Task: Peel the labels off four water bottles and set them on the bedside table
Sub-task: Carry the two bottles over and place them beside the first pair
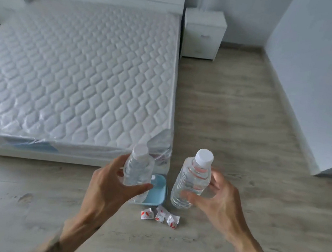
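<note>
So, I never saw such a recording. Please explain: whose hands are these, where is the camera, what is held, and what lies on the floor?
There is no machine: a person works with bare hands. The one picture comes from a camera on the person's head, looking forward and down. The left hand grips the left bottle by a blue tray; the right hand grips the right bottle. Both bottles are clear, with white caps, and seem peeled. Three crumpled labels lie on the floor near the tray. The bed is to the left; the bedside table stands far off by the wall.
</note>
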Demonstrator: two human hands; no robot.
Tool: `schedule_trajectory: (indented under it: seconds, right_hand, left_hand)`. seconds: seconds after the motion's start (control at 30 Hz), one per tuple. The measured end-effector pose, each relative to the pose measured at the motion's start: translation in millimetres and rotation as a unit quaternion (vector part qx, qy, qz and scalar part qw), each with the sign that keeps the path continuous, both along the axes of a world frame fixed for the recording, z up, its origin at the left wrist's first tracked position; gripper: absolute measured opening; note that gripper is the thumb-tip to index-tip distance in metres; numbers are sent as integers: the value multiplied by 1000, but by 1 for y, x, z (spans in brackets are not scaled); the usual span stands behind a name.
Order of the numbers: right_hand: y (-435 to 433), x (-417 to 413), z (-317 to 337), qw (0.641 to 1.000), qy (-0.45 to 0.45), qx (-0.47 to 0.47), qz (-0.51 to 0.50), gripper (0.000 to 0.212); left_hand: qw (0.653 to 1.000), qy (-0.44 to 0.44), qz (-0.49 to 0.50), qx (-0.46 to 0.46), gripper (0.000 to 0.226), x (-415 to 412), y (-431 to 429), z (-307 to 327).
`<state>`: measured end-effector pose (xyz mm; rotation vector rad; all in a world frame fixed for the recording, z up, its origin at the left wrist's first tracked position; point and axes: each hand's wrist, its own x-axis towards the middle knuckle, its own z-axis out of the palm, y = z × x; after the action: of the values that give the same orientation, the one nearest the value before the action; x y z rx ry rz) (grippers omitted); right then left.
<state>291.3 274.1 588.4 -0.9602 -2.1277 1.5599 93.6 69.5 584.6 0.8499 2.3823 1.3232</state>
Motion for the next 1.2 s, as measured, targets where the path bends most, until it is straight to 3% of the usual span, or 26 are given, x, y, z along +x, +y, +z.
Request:
schedule_trajectory:
  seconds: [0.2,0.53,0.83,1.2]
  right_hand:
    - [95,48,124,998,24,58,-15,63]
    - [310,116,236,991,68,115,10,53]
    - [493,96,269,988,73,134,0,60]
    - [736,-47,296,982,69,177,5,53]
  left_hand:
    - [999,23,-17,22,70,31,99,127]
    - [995,66,27,66,54,104,305,235]
    - [995,61,22,77,49,87,487,269]
    - [991,54,29,116,40,-63,727,271]
